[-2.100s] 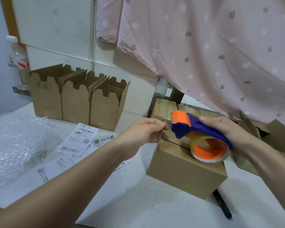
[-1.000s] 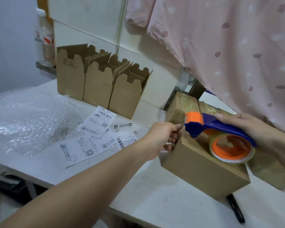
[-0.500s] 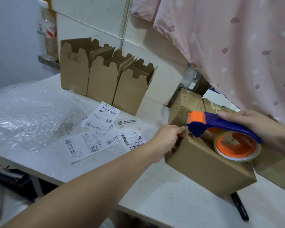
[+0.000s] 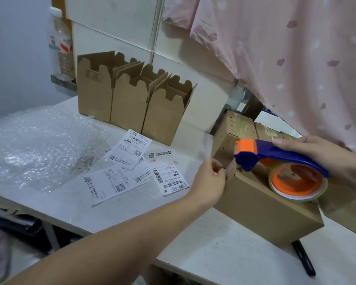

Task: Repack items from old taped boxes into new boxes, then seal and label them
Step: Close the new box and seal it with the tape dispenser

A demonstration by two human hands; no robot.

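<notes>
A closed brown cardboard box (image 4: 261, 208) lies on the white table (image 4: 224, 256). My right hand (image 4: 321, 155) grips the blue and orange tape dispenser (image 4: 275, 161), whose clear tape roll (image 4: 298, 184) rests on the box's top. My left hand (image 4: 210, 182) pinches the free end of the tape at the box's left top corner, just below the dispenser's orange nose. Old taped boxes (image 4: 240, 128) sit right behind. Several printed shipping labels (image 4: 136, 169) lie scattered to the left.
Three open-topped new cardboard boxes (image 4: 132, 101) stand in a row against the wall. Bubble wrap (image 4: 35, 147) covers the table's left part. A black pen (image 4: 304, 260) lies under the box's near right corner. A pink curtain (image 4: 286, 54) hangs above. A plastic bottle (image 4: 62, 48) stands far left.
The view swung rightward, then settled. My left hand slid from the box's top edge down to its left corner, pinching the tape end. The dispenser stayed on the box top.
</notes>
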